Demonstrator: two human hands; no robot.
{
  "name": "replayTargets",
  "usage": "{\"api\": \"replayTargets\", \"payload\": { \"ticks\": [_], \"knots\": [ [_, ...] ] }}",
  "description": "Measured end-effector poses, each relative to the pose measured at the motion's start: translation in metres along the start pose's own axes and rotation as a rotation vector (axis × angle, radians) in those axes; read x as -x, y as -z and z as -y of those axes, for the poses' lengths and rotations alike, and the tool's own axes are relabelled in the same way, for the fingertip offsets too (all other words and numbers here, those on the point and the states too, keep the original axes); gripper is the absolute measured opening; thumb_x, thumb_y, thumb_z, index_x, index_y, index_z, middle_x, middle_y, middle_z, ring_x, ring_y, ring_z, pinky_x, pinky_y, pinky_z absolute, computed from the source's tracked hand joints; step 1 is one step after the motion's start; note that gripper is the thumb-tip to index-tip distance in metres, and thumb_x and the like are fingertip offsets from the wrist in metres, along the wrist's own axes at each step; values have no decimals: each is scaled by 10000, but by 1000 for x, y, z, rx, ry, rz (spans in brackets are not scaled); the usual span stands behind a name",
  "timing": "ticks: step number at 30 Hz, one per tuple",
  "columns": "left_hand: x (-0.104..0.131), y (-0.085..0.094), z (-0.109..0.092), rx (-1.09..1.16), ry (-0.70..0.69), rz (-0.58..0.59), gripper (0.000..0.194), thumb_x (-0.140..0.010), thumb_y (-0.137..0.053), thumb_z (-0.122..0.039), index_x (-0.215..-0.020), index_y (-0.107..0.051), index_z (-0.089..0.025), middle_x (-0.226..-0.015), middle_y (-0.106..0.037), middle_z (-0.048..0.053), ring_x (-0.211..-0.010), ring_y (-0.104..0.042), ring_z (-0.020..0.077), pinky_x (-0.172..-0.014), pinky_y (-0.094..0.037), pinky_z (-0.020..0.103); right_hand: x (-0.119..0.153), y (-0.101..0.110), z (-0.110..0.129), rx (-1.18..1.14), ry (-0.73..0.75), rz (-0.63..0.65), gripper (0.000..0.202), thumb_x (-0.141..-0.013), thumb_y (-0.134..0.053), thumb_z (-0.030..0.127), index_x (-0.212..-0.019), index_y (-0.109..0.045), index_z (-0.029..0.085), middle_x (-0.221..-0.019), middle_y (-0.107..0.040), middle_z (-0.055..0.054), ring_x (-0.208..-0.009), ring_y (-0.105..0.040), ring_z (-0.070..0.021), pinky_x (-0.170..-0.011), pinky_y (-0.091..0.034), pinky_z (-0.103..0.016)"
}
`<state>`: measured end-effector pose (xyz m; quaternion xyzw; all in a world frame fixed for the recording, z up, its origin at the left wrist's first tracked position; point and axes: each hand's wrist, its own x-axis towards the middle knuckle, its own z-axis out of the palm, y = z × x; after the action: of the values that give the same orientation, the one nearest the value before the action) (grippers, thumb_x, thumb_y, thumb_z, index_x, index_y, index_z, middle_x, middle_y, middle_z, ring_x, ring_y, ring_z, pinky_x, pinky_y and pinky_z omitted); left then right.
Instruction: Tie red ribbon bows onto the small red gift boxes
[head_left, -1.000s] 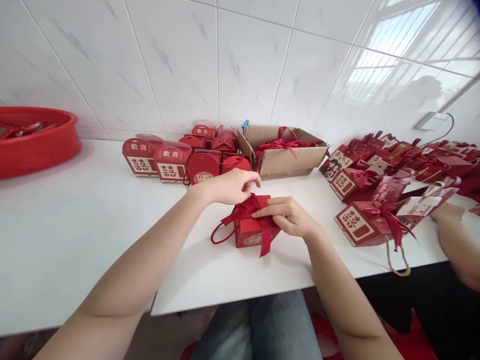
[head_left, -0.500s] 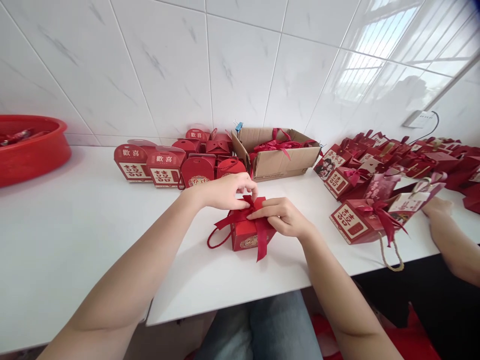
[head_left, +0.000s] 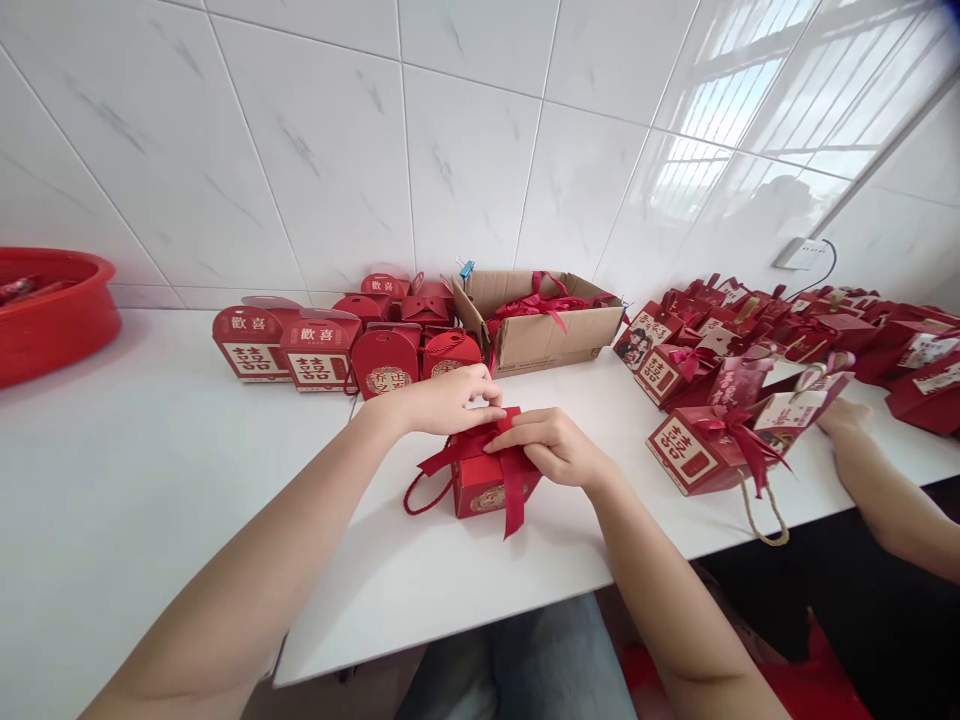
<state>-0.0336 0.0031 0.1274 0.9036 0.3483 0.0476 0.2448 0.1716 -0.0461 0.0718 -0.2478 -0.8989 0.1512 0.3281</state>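
The small red gift box (head_left: 480, 490) stands on the counter near its front edge, directly in front of the person, with both hands at its top. Behind everything rises a tiled wall (head_left: 300, 150) with grey veining, its right part reflecting a barred window. The white counter (head_left: 187, 500) runs along the wall. On its right is a dense crowd of packed red boxes (head_left: 847, 325), many with bows; the forearm of another person (head_left: 885, 490) reaches in beside them. At the far left stands a round red basin (head_left: 60, 320), cut off by the view. Against the wall, an open cardboard carton (head_left: 559, 345) holds loose red ribbons (head_left: 551, 303), and to its left is a group of red boxes (head_left: 322, 362) with gold and white panels. Nearer, to the right of the right hand, lies a bowed box (head_left: 697, 450) with a beige rope handle (head_left: 772, 530). The right hand (head_left: 559, 447) has its fingers close together, the index fingertip pressing the ribbon at the centre of the lid. The left hand (head_left: 454, 400) is curled, thumb and fingertips close together at the far side of the lid; whether they grip anything cannot be told. A wide dark-red ribbon (head_left: 514, 500) crosses the lid, one end hanging down the front. A red cord loop (head_left: 427, 505) lies at the left side of the gift box. A blue clip (head_left: 466, 270) sits on the carton's left corner.
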Motion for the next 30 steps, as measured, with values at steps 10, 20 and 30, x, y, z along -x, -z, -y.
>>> {"api": "replayTargets", "payload": {
  "ticks": [10,20,30],
  "knots": [
    [-14,-14,7,99,-21,-95,448,-831,-454,-618,-725,-580,-201,-973,-487,35,-793,-503,174,-678,-408,303,1,-3,0,109,43,-11,453,-767,-342,51,-988,-716,180,-850,-716,-65,-680,-606,-146,-624,-474,-262],
    [-17,-15,8,-5,-112,-171,461,-837,-461,-584,-624,-524,-181,-861,-446,40,-859,-463,204,-729,-385,321,4,1,2,142,19,107,447,-813,-353,63,-1044,-710,202,-894,-726,-63,-712,-617,-158,-658,-488,-284],
    [-8,-10,-5,-61,-79,-254,430,-843,-486,-521,-597,-424,-174,-820,-472,35,-748,-458,169,-606,-346,302,4,4,3,73,36,-6,427,-782,-342,54,-959,-709,180,-762,-683,-49,-621,-559,-137,-594,-452,-264]
  ]
}}
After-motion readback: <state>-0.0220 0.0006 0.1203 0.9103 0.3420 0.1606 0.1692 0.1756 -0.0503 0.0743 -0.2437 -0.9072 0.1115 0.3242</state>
